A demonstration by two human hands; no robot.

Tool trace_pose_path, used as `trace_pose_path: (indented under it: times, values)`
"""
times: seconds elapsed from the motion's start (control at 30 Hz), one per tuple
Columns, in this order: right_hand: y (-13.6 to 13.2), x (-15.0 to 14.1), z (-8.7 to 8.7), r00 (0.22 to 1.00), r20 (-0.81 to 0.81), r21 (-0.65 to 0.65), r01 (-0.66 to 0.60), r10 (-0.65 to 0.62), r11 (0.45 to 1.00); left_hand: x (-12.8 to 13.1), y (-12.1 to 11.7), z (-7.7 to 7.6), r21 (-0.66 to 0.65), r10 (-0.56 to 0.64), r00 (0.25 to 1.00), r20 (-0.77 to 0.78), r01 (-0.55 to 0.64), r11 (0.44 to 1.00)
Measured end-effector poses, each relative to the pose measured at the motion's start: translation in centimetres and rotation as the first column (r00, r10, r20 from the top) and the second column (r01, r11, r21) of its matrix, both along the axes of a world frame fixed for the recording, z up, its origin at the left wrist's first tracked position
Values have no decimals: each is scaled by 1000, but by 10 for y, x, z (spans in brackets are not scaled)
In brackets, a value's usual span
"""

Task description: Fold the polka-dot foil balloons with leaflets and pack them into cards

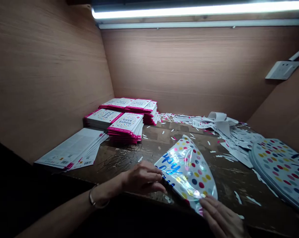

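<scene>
A shiny foil balloon point(189, 165), white with coloured dots and blue lettering, lies flat on the table near its front edge, folded into a wedge. At the balloon's left edge is my left hand point(146, 178), its fingers loosely bent and apart, with a bracelet on the wrist. My right hand point(219, 215) rests with outstretched fingers on the lower right corner of the balloon. To the right lies a stack of flat dotted round balloons point(280, 165) with dark lettering, cut off by the frame.
Pink-edged "happy birthday" packets point(127, 122) stand in piles at the back left. Flat printed sleeves point(72, 148) are fanned out in front of them. Paper scraps point(238, 135) litter the brown table point(129, 155). Wooden panels point(184, 69) enclose the back and sides.
</scene>
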State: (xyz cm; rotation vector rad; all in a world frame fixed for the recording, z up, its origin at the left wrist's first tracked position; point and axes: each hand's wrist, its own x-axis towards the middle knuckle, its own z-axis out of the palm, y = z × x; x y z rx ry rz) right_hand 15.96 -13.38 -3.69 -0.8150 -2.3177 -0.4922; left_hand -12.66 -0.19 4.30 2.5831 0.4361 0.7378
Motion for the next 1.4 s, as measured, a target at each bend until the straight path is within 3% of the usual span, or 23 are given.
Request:
trace_pose_path:
  times: [0.07, 0.13, 0.3, 0.4, 0.5, 0.6, 0.67, 0.73, 0.83, 0.9, 0.97, 1.07, 1.13, 1.3, 1.4]
  values:
    - [-7, -7, -18, 998, -57, -38, -13, 11, 999, 11, -12, 4, -55, 78, 997, 16, -78, 995]
    - [-10, -13, -18, 997, -75, -109, -11, 3, 994, 30, -10, -3, -16, 96, 993, -65, -97, 995]
    - [-12, -26, 3, 998, -62, -119, -3, -4, 993, 61, 31, -56, 41, 141, 876, -461, -137, 990]
    - [-13, -31, 1, 994, -93, -146, 37, -51, 989, 60, 42, -66, 48, 130, 838, -530, -124, 991]
    - [-14, -36, -12, 983, -139, -131, 98, -117, 986, 54, 27, -55, 60, 71, 873, -482, -48, 997]
    - [-15, -48, -19, 976, -152, -158, 133, -157, 978, 48, -5, -46, 53, -97, 910, -403, 129, 990]
    - [-15, -56, -13, 976, -143, -229, 132, -167, 965, 45, -26, -50, 53, -141, 906, -400, 177, 983]
    - [-8, -56, 5, 979, -148, -322, 87, -141, 943, 42, -40, -56, 76, -95, 897, -431, 141, 987]
    - [24, -29, 39, 940, -262, -473, 72, -217, 878, 40, -45, -62, 117, -41, 881, -471, 109, 987]
    - [64, 4, 55, 845, -373, -498, 168, -385, 851, 40, -43, -61, 134, -38, 883, -469, 113, 985]
    - [111, 38, 60, 785, -339, -518, 304, -519, 799, 40, -41, -60, 136, -38, 885, -463, 113, 984]
    - [169, 72, 48, 880, -238, -640, 176, -411, 748, 39, -41, -58, 120, -39, 884, -466, 107, 987]
    - [190, 79, 35, 910, -220, -685, 113, -352, 719, 39, -41, -59, 112, -39, 882, -469, 103, 988]
    - [204, 82, 3, 872, -212, -718, 167, -441, 675, 38, -40, -60, 75, -56, 878, -475, 103, 992]
    - [207, 90, -6, 841, -188, -698, 248, -507, 671, 39, -39, -57, 53, -73, 877, -475, 111, 992]
